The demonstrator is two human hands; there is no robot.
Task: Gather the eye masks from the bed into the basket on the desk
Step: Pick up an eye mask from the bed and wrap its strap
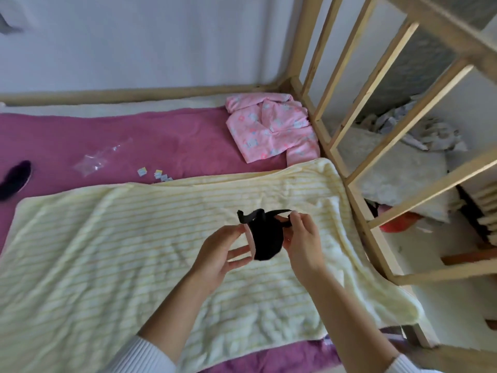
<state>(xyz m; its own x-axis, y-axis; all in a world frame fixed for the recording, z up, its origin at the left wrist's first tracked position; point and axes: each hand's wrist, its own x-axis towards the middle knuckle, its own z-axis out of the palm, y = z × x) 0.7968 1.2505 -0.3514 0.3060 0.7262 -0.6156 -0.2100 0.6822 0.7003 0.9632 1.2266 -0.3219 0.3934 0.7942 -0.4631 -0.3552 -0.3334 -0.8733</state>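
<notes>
A black eye mask (265, 238) with a pink inner side and a black strap hangs between both hands above the cream striped blanket (134, 238). My left hand (223, 254) pinches its left edge. My right hand (304, 243) holds the right side, fingers at the strap. A second dark eye mask (16, 179) lies on the magenta sheet (166, 138) at the far left edge. No basket or desk is in view.
Folded pink pyjamas (271, 127) lie at the back right of the bed. A clear plastic bag (94, 160) and small paper packets (157, 175) rest on the sheet. A wooden bed frame with slats (349, 130) rises on the right, with clutter beyond it.
</notes>
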